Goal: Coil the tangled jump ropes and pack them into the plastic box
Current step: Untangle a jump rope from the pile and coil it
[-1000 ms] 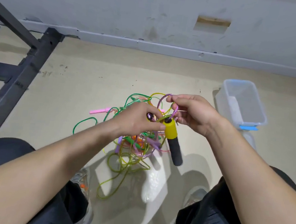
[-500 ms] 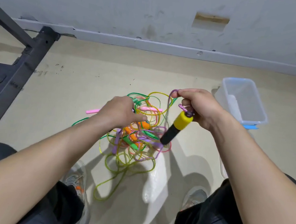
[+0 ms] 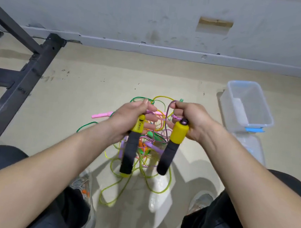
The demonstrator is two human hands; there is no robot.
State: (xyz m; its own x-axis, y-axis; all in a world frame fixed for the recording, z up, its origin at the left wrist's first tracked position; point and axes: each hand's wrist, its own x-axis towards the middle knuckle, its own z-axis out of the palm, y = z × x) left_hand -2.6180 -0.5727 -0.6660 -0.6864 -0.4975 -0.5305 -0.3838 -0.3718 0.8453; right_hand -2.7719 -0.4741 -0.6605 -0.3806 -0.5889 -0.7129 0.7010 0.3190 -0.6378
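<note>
While the tangled jump ropes are lying in a loose heap on the floor, we are holding two yellow-and-black handles above that heap, one in each hand. The left hand is curling its fingers round the yellow top of the left handle, whose black foam grip is hanging down toward us. The right hand is gripping the top of the right handle and also pinching a purple cord that is looping over its fingers. The hands are sitting side by side, near but apart. The plastic box is standing open on the floor, to the right of the heap and apart from it. A pink handle is protruding from the heap's left edge.
</note>
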